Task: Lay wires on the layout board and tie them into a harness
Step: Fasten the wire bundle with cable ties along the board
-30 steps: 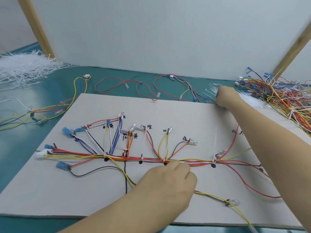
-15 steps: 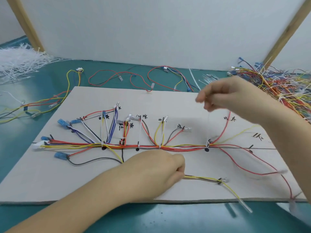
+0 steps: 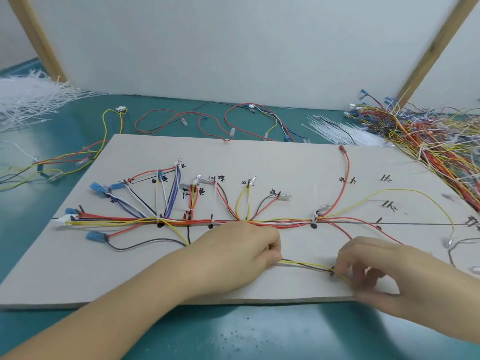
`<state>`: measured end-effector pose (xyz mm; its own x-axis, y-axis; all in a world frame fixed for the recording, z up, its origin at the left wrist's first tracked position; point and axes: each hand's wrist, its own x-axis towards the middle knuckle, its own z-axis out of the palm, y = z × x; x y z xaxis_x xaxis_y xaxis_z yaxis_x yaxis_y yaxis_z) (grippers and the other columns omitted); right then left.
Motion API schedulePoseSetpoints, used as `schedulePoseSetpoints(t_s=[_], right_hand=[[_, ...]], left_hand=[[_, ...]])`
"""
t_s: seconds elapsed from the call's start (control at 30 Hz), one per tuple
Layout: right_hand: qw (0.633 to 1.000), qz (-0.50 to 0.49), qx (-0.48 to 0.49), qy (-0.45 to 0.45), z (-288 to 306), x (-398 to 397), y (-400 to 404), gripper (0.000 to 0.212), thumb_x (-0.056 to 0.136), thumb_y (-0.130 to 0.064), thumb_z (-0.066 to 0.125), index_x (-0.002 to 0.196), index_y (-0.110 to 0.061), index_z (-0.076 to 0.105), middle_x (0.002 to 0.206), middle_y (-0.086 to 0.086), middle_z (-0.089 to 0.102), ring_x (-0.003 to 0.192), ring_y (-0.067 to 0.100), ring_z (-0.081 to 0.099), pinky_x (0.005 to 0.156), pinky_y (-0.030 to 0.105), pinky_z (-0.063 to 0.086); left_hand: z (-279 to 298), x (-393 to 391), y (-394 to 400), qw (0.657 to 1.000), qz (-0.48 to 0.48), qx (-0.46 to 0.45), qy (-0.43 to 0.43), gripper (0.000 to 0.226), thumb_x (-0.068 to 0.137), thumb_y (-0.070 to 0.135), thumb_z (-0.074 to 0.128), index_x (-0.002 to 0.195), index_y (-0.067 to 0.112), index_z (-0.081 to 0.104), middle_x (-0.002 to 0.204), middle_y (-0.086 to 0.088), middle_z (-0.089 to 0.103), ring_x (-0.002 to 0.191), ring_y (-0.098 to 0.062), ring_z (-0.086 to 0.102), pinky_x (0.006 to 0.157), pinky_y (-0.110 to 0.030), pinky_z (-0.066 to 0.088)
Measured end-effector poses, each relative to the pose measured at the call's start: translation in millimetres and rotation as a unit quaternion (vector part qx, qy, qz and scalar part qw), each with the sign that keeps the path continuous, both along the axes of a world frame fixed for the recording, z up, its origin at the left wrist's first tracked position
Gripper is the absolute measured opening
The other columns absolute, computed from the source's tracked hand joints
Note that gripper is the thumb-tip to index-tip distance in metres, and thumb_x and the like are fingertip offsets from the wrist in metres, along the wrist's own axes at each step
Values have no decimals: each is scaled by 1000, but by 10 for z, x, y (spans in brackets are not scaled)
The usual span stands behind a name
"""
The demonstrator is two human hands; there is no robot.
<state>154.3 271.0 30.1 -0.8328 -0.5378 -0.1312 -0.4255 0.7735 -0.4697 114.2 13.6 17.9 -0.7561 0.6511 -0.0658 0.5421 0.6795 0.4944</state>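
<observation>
A grey layout board (image 3: 259,157) lies on the teal table, with black marks and written labels. A bundle of red, yellow, white and blue wires (image 3: 197,222) runs along its drawn line, and branches fan up to terminals. My left hand (image 3: 241,253) grips a yellow and brown wire pair (image 3: 304,264) near the board's front edge. My right hand (image 3: 376,268) pinches the same pair about a hand's width to the right, at a dark mark (image 3: 332,272). A white cable tie in the right hand cannot be made out.
A heap of white cable ties (image 3: 28,100) lies at the far left and a smaller bunch (image 3: 342,131) behind the board. A big tangle of coloured wires (image 3: 428,136) fills the right. Loose wires (image 3: 197,120) lie behind and left of the board.
My right hand came back from the cable ties behind the board, crossed above the board and came down to the yellow and brown pair at the front. My left hand stayed on that pair.
</observation>
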Motion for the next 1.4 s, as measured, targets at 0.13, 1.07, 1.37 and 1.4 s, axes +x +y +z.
schedulePoseSetpoints(t_s=[0.13, 1.07, 1.37, 1.4], right_hand=[[997, -46, -52, 36, 45, -5, -35, 48, 75, -6, 62, 92, -50, 53, 97, -15, 56, 75, 7, 61, 64, 15, 48], [987, -89, -132, -30, 42, -24, -56, 39, 78, -1, 71, 86, -38, 66, 89, -11, 67, 89, 11, 62, 80, 21, 48], [975, -147, -162, -47, 15, -26, -71, 28, 76, -9, 73, 74, -37, 70, 81, -8, 70, 75, 13, 65, 73, 26, 51], [976, -146, -155, -53, 19, -28, -72, 29, 77, -9, 73, 74, -37, 70, 81, -7, 70, 75, 13, 65, 73, 26, 51]], left_hand=[[-26, 43, -11, 999, -17, 8, 28, 5, 93, 39, 43, 98, 38, 44, 64, 17, 49, 65, -5, 40, 60, -28, 23], [134, -127, -501, 985, -33, -58, -157, 24, 94, 37, 46, 78, 37, 63, 65, 16, 52, 61, -3, 44, 60, -19, 34], [113, -145, -528, 975, -6, 13, -221, 23, 94, 28, 49, 80, 26, 67, 54, 12, 54, 44, -3, 48, 51, -11, 37], [101, -144, -525, 976, 1, 20, -216, 21, 94, 28, 49, 82, 26, 66, 52, 12, 53, 44, -4, 46, 51, -12, 37]])
